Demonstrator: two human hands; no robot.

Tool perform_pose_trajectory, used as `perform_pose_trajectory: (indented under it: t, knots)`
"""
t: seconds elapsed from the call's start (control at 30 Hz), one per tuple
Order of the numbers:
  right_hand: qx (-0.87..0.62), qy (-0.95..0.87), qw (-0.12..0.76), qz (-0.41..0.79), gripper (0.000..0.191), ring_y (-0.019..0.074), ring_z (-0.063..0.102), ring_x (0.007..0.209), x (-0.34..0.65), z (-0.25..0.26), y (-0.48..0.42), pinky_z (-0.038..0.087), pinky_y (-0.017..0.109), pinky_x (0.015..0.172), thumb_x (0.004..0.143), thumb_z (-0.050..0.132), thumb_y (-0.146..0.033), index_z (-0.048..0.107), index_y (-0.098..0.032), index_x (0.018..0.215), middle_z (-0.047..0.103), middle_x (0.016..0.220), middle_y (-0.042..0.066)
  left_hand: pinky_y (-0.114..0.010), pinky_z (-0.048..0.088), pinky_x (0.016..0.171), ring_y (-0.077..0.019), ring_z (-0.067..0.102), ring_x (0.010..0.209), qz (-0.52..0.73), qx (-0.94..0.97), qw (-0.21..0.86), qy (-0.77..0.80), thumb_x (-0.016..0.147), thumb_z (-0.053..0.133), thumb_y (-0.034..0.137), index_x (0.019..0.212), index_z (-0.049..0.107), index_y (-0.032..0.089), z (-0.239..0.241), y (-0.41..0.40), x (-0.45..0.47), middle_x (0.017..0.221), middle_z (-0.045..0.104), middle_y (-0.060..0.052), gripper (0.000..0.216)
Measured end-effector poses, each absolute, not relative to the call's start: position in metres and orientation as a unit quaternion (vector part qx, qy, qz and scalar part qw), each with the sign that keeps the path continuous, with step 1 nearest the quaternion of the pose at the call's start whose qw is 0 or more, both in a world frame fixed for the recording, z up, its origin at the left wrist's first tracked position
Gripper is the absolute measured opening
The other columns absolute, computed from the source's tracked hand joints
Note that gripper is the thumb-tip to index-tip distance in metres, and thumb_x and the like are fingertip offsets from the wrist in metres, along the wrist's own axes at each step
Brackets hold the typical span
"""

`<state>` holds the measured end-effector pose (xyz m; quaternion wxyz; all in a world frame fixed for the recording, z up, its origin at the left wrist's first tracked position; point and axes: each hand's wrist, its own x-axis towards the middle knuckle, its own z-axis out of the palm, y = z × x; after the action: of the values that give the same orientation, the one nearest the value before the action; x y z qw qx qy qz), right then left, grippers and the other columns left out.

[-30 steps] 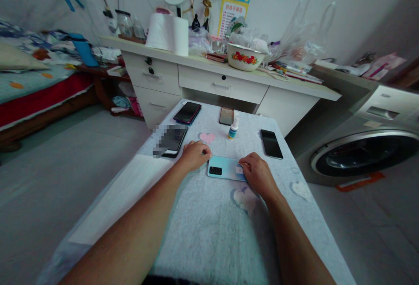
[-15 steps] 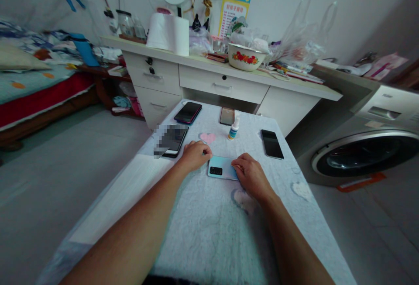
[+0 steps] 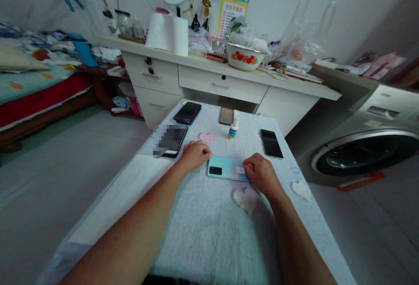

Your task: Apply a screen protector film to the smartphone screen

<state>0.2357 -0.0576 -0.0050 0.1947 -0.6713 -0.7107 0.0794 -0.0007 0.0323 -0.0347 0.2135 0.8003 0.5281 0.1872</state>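
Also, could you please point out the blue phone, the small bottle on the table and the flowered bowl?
Blue phone (image 3: 228, 168): head view, middle of its back.
Small bottle (image 3: 232, 132): head view, on its label.
Flowered bowl (image 3: 245, 58): head view, on its front wall.

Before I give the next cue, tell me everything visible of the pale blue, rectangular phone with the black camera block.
The pale blue, glossy-looking phone lies back up, crosswise, on the pale, heart-patterned tablecloth. Its black camera block sits at the left end; a small pale patch shows near the right. The bare left hand is at its upper left corner; the bare right hand partly hides its right end. Grip is unclear.
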Motion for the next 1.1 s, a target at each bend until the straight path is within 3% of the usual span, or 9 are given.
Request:
perform_pose_trajectory:
  t: [0.4,1.1]
  knots:
    - [-0.691,-0.698,0.182,0.048,0.02,0.0151,0.055,0.074,0.237,-0.007,-0.057,0.037,0.025,0.071,0.08,0.053,-0.009,0.072,-0.015,0.079,0.062,0.081,0.005,-0.037,0.039,0.088,-0.0245,0.057,0.1,0.179,0.798,0.213,0.534,0.077,0.056,0.03,0.079,0.072,0.023,-0.03,0.03,0.0,0.098,0.069,-0.002,0.017]
    - [-0.617,-0.751,0.211,0.103,0.019,0.013,0.059,0.081,0.205,-0.008,-0.059,0.043,0.023,0.077,0.085,0.054,-0.008,0.072,-0.015,0.09,0.061,0.092,0.006,-0.038,0.039,0.087,-0.0245,0.057,0.099,0.183,0.8,0.212,0.53,0.077,0.056,0.032,0.08,0.072,0.024,-0.032,0.032,-0.001,0.097,0.069,-0.003,0.018]
